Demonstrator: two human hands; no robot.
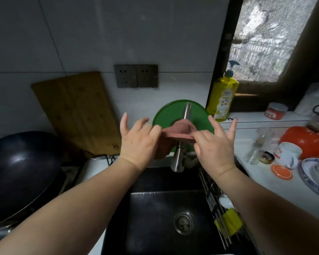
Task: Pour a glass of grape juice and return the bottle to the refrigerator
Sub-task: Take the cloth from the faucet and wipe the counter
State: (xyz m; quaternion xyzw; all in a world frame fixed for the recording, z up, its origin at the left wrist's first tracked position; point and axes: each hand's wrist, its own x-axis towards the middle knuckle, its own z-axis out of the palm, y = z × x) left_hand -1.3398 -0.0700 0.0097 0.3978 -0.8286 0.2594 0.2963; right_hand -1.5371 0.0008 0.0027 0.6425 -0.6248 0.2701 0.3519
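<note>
Head view: left hand [138, 142] and right hand [215, 147] at frame centre, each grip pinching pink cloth [175, 133] draped over faucet [186, 111] above sink [151, 218]. Clear glass [253, 155] upright on tabletop [284, 190], right of frame, near white mug [287, 155].

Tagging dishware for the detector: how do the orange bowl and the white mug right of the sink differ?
The orange bowl lies upside down, dome up; the white mug stands upright. The bowl is plain orange and wider; the mug is white with red print. Both sit on the white counter.
</note>
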